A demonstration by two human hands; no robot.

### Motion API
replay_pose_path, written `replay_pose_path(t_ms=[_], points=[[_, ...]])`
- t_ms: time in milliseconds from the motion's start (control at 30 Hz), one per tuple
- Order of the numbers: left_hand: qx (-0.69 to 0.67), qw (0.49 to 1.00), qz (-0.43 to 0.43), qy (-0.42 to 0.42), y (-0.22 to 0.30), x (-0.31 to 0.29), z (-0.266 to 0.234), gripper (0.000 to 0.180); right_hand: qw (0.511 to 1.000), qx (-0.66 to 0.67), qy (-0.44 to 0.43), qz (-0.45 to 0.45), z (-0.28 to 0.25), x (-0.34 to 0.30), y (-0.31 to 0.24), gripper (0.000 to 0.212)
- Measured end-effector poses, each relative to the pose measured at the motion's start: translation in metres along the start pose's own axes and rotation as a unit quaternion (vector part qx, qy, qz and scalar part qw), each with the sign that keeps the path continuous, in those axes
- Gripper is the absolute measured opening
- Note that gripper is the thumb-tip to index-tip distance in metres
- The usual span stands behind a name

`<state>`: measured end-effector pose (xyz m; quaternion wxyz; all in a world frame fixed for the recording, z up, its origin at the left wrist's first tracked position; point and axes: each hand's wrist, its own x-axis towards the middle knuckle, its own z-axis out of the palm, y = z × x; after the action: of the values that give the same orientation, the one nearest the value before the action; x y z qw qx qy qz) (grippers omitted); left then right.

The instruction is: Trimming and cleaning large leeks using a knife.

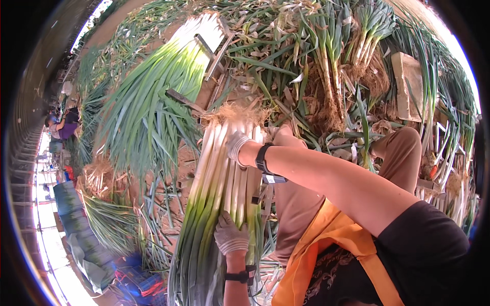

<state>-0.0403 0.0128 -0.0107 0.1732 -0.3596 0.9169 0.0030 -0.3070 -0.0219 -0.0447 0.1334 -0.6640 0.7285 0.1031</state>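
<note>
A thick bundle of long green onions (212, 173) lies in front of me, roots at the far end and green leaves toward me. Over its white stalks, just below the roots, my right hand (239, 147) in a striped grey glove is closed on the onions. Nearer to me, my left hand (232, 235), gloved alike, grips the stalks where white turns green. Its fingertips are partly hidden among them. Beyond to the left, a second trimmed bundle of green onions (153, 86) rests with its white ends at a metal frame (217, 58).
Untrimmed green onions (329, 61) with earthy roots stand at the far right, beside a pale wooden block (407, 86). Loose leaves litter the ground. A smaller onion pile (109, 214) lies at left, near blue material (135, 278). Another person (66, 127) is at the far left.
</note>
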Motion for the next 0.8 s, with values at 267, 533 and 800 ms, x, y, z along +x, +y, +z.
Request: replay_pose_path(t_ms=[267, 533, 800], points=[[-0.005, 0.999, 0.032, 0.019, 0.004, 0.006, -0.002, 0.069, 0.983, 0.144, -0.118, 0.008, 0.028, 0.022, 0.026, 0.031], [0.015, 0.999, 0.019, 0.029, -0.004, 0.012, 0.01, 0.064, 0.974, 0.223, -0.021, 0.025, 0.01, -0.004, 0.027, 0.03], [0.026, 0.997, -0.041, 0.065, 0.002, 0.008, 0.017, 0.061, 0.851, 0.455, 0.187, 0.185, 0.071, -0.15, 0.123, 0.032]])
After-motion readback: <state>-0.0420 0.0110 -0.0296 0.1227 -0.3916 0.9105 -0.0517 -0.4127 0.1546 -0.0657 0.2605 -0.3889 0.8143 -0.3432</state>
